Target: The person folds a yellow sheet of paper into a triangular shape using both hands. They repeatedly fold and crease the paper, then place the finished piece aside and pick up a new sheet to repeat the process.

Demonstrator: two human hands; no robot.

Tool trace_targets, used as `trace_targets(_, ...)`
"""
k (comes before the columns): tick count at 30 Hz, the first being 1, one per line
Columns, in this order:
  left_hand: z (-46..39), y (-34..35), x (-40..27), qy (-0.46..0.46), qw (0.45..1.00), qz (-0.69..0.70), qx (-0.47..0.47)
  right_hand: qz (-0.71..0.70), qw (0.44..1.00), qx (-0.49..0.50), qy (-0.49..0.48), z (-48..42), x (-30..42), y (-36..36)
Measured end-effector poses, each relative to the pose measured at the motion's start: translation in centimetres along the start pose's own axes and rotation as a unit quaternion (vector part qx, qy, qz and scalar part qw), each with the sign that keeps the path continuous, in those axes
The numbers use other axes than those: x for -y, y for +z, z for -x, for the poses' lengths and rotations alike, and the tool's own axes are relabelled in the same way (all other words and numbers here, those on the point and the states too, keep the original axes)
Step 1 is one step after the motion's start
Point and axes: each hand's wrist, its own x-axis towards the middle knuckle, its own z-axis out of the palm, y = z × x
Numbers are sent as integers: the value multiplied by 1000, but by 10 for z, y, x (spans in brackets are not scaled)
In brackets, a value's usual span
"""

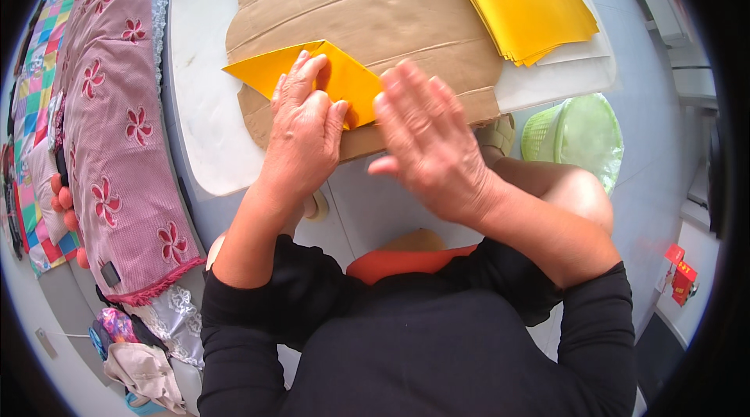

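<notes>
A folded sheet of shiny golden-yellow paper [354,86] lies on a flattened piece of brown cardboard [363,12], close to its near edge. My left hand [304,118] rests on the folded paper, fingertips pressed on its upper part and thumb near its lower edge. At the paper's right corner is my right hand [428,135], slightly blurred, its fingers extended and its thumb apart; whether it touches the paper is unclear. A fanned stack of similar golden-yellow sheets [527,1] lies at the upper right, partly over the cardboard.
Beneath the cardboard is a white tabletop [202,141] with rounded corners. A light green basket bin with a plastic liner [574,135] stands on the floor to the right. Along the left runs furniture under a pink flowered cover [111,141]. My knees are below the table's near edge.
</notes>
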Motion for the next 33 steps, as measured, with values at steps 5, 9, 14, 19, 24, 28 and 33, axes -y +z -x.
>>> trace_targets(5, -1, 1, 1, 2, 1000, 13, -4, 27, 996, 78, -38, 10, 22, 9)
trace_targets(9, -1, 1, 0, 3, 1000, 6, -7, 17, 995, 98, -31, 13, 27, 16)
trace_targets(14, -3, 1, -1, 5, 1000, 4, -10, 7, 995, 93, -20, 14, 27, 19)
trace_targets(19, -3, 1, -2, 4, 1000, -5, -14, 26, 995, 97, -22, 12, 27, 17)
trace_targets(24, -2, 1, -1, 1, 1000, -6, -14, 25, 995, 90, -21, 11, 26, 18)
trace_targets(28, -3, 1, -2, 1, 1000, -10, -12, 21, 996, 86, -18, 11, 25, 18)
trace_targets(33, -3, 1, -1, 6, 1000, -20, -9, 19, 996, 86, -18, 11, 24, 19)
